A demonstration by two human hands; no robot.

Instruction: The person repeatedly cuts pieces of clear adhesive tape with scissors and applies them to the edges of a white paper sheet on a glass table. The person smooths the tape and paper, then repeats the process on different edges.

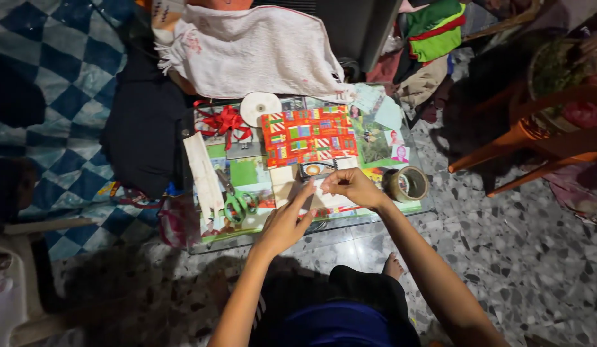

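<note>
Under both hands, a pale paper strip is partly hidden; right hand pinches it, left hand fingers extended, touching it.

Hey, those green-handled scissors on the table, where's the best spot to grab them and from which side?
Probably by the green handle loops of the scissors. They lie flat on the table, loops toward the person, blades pointing away. Come from above on the near side with the left hand, which is closest; the right hand is pinching a pale piece.
</note>
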